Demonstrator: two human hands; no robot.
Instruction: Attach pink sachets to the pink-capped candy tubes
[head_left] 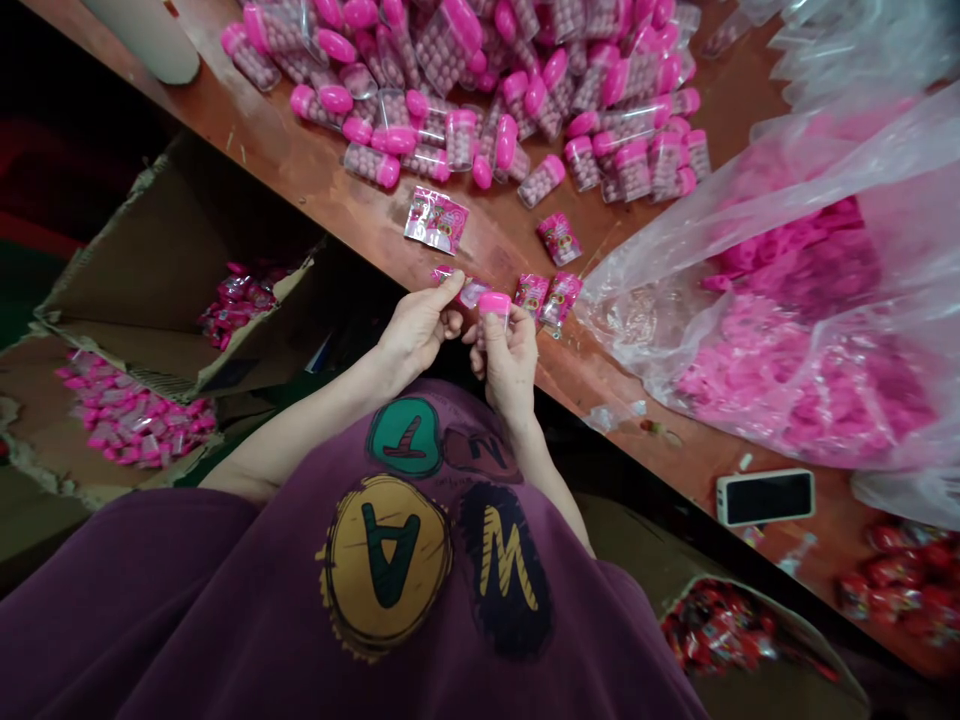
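Note:
At the table's near edge my right hand [511,365] is closed around a small clear candy bottle with a pink cap [494,302]; the cap points up and away from me. Just left of it, my left hand [420,328] has its thumb and forefinger pinched at a small shiny pink packet [442,272], which is partly covered by the fingers. Beyond the hands lies a joined pair of pink packets [436,220]. One loose pink packet [559,238] and two more packets [547,297] rest to the right, close to my right hand.
A heap of pink-capped bottles [460,140] filled with small balls covers the far table. On the right sit a clear plastic bag of pink pieces [817,370] and a phone [766,497]. Below the left edge stand cardboard boxes [112,250] containing pink packets and bottles.

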